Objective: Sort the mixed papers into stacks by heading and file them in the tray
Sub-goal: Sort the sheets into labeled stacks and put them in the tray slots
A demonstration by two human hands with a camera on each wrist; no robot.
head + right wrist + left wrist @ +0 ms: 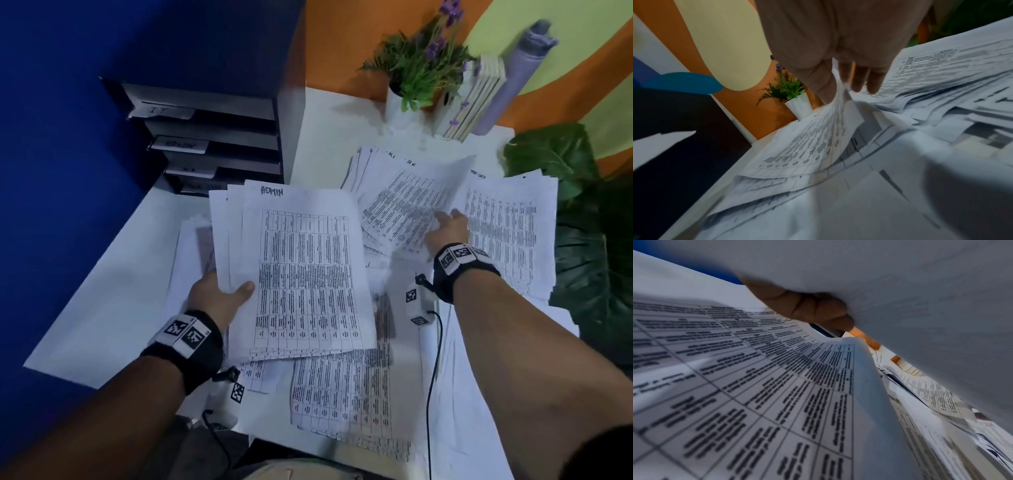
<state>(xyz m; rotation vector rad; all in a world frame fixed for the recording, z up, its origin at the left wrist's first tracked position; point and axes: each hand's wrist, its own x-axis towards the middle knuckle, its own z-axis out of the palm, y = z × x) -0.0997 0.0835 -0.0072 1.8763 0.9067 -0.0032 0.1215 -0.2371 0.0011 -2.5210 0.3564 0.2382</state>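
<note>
My left hand (224, 294) grips a fanned stack of table-printed sheets headed "ADMIN" (301, 260), held above the desk with the thumb on top. In the left wrist view its fingers (809, 309) curl under the stack (920, 305). My right hand (447, 228) reaches to the pile headed "HR" (387, 202) and pinches the top sheet (818, 134), whose right edge is lifted. The thumb and fingers (861, 81) close on that edge. A black tiered tray (219, 137) with labelled shelves stands at the back left.
A third pile (507, 226) lies at the far right and loose sheets (342, 387) cover the front of the white desk (102, 301). A potted plant (416, 75), books (476, 99) and a grey roll (513, 78) stand at the back. Big leaves (589, 240) border the right.
</note>
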